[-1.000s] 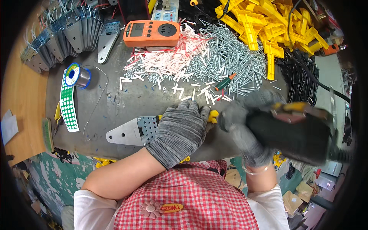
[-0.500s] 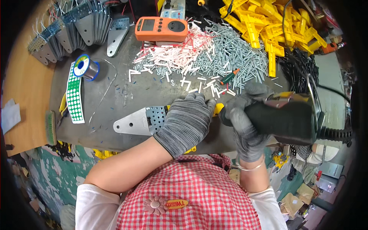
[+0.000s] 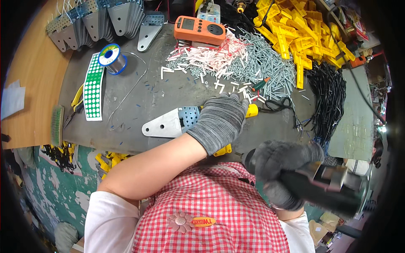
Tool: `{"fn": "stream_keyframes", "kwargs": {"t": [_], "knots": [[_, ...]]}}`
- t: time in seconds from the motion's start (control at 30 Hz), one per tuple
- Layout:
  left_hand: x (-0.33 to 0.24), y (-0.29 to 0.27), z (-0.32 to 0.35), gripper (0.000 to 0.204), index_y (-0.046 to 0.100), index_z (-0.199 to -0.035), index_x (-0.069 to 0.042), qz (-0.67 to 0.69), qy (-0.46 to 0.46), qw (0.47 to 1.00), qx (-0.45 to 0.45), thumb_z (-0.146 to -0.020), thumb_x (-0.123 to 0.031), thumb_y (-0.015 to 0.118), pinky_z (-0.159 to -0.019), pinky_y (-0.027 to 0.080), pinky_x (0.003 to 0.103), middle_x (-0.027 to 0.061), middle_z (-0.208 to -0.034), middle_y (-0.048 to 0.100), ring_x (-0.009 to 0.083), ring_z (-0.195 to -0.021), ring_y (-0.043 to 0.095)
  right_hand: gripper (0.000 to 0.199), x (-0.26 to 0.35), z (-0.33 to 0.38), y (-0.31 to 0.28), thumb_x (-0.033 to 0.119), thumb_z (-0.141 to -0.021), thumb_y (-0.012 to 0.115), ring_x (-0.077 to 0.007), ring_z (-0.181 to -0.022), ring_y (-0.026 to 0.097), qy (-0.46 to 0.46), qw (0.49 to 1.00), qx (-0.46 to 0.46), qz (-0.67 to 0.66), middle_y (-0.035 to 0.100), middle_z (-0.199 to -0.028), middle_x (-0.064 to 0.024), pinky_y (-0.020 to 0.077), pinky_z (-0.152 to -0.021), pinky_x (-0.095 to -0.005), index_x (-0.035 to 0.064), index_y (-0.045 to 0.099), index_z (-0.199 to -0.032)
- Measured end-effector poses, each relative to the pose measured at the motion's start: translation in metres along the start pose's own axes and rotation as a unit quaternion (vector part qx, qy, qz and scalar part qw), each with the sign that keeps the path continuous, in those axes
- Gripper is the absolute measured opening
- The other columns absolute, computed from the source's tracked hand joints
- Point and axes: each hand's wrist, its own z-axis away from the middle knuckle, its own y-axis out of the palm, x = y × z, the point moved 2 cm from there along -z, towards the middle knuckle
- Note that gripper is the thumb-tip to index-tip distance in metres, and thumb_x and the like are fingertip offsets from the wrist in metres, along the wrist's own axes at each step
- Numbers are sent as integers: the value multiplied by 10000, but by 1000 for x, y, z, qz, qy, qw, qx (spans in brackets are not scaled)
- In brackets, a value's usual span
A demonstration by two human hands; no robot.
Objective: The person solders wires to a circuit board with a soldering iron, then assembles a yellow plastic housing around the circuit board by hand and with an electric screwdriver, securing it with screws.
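Observation:
My left hand (image 3: 222, 120), in a grey knit glove, presses closed over a yellow plastic handle (image 3: 252, 110), whose end shows past the fingers. From the handle's left side sticks a tapered silver metal plate (image 3: 162, 124) with a perforated section. A yellow piece (image 3: 223, 150) shows below the same hand. My right hand (image 3: 283, 166), gloved too, is wrapped round a black power screwdriver (image 3: 327, 189), its bit pointing left, apart from the handle. The screwdriver is partly blurred.
Screws (image 3: 274, 63) and white sleeves (image 3: 213, 57) lie heaped behind, beside an orange meter (image 3: 199, 30). Yellow plastic shells (image 3: 295, 33) pile up at the back right, black cables (image 3: 327, 101) below them. At left are a solder spool (image 3: 113, 59), a sticker sheet (image 3: 93, 88) and a brush (image 3: 57, 124).
My right hand has drawn the power screwdriver down and away from the yellow handle, uncovering a black cord at its right end. My left hand keeps its hold.

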Motion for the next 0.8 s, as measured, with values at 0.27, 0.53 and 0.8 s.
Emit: {"fn": "stream_keyframes", "kwargs": {"t": [0.27, 0.53, 0.8], "knots": [[17, -10, 48, 336, 595, -1110, -106, -152, 414, 897, -20, -802, -235, 636, -988, 444, 483, 99, -1123, 621, 284, -1130, 571, 652, -4, -17, 21, 105, -781, 766, -176, -712, 499, -311, 903, 65, 289, 539, -782, -25, 423, -657, -356, 154, 470, -1360], [21, -15, 18, 337, 617, -1061, -140, -34, 383, 922, 51, -739, -211, 688, -969, 383, 453, 87, -1105, 614, 269, -1112, 573, 306, 14, -30, -13, 152, -977, 590, -108, -967, 580, -134, 856, 235, 440, 618, -1151, -73, 509, -901, -302, 6, 563, -1244], [-5, -3, 26, 385, 624, -1045, -109, -207, 410, 882, 103, -689, -220, 722, -978, 374, 487, 101, -1079, 613, 289, -1070, 577, 446, 16, -34, 2, 294, -942, 658, -200, -1204, 569, -195, 783, 174, 564, 601, -1299, -73, 438, -1062, -334, 71, 572, -1319]]}}
